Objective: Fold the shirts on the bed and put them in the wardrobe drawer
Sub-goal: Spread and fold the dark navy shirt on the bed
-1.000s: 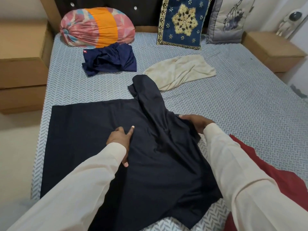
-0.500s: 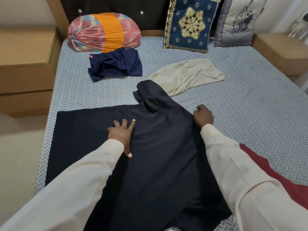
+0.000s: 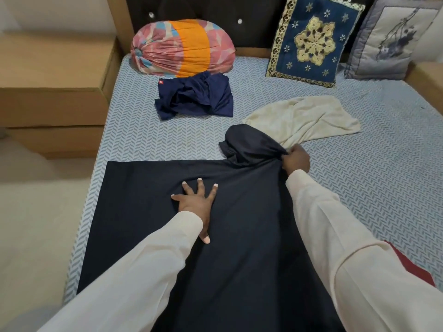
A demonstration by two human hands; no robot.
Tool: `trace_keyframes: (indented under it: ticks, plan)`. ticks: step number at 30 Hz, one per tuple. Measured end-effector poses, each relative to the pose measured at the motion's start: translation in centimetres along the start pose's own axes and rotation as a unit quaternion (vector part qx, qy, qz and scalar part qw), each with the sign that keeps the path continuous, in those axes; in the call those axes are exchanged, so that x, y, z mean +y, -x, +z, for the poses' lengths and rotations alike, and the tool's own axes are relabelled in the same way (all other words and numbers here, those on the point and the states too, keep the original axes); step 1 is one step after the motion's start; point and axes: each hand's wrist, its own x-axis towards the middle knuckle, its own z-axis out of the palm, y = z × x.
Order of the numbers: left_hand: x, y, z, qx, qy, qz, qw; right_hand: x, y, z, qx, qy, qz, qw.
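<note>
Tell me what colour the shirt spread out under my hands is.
The shirt is plain dark navy, almost black; the head view shows it best.

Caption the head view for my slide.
Left hand presses the dark shirt flat on the bed while the right hand grips its bunched end.

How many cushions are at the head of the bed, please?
3: orange-pink bolster left, blue embroidered cushion centre, grey cushion right, partly cropped; others may lie off-frame.

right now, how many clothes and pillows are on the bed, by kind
clothes: 4 (dark navy shirt, blue shirt, cream garment, red garment)
square cushions: 2 (blue embroidered cushion, grey cushion)
bolster pillow: 1
total: 7
</note>
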Motion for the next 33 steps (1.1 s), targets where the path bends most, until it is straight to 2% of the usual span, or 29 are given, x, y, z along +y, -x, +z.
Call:
trace_keyframes:
  ticks: [1,3,5,6,7,9,11,13,16,19,22,28,31,33]
  plan:
    - [-0.3,-0.3,0.1,0.001,-0.001,-0.003,1.0,-0.2,0.0,0.3,0.035,-0.031,0.018,0.999]
    - [-0.2,-0.5,0.1,0.008,-0.007,-0.003,1.0,-0.4,1.2,0.5,0.092,-0.013,0.018,0.995]
    - [-0.3,-0.6,0.1,0.013,-0.018,-0.003,1.0,-1.3,3.2,1.5,0.139,0.025,-0.063,0.988]
    - [-0.3,-0.6,0.0,0.013,-0.023,-0.001,1.0,-2.0,4.5,2.3,0.12,0.02,-0.13,0.984]
    - [-0.5,-0.6,0.0,0.013,-0.026,0.001,1.0,-2.7,5.9,3.4,0.059,0.018,-0.207,0.976]
    - [-1.1,-0.5,0.1,0.018,-0.027,0.014,0.999,-4.0,8.1,5.7,-0.113,0.075,-0.341,0.93]
    - [-2.4,-0.4,0.8,0.029,0.008,0.042,0.999,-4.9,9.3,7.8,-0.217,0.16,-0.397,0.877]
    - [-4.5,-0.4,1.8,0.055,0.086,0.058,0.993,-6.0,9.3,8.8,-0.203,0.188,-0.39,0.878]
    - [-9.2,-1.1,3.2,0.106,0.181,-0.007,0.978,-7.7,8.5,9.6,-0.181,0.225,-0.344,0.894]
    - [-14.8,-2.1,4.2,0.119,0.193,-0.086,0.97,-9.7,8.2,10.5,-0.191,0.294,-0.321,0.88]
    - [-18.9,-2.9,4.7,0.092,0.206,-0.136,0.965,-10.6,8.4,11.3,-0.19,0.333,-0.3,0.874]
    - [-21.8,-4.2,3.1,0.036,0.226,-0.121,0.966,-10.3,9.2,11.8,-0.191,0.341,-0.276,0.878]
    - [-20.6,-3.0,3.4,0.082,0.182,-0.101,0.975,-10.5,9.6,10.6,-0.242,0.328,-0.252,0.878]
    - [-18.2,-1.7,4.0,0.122,0.174,-0.072,0.974,-10.1,10.0,9.7,-0.271,0.27,-0.251,0.889]
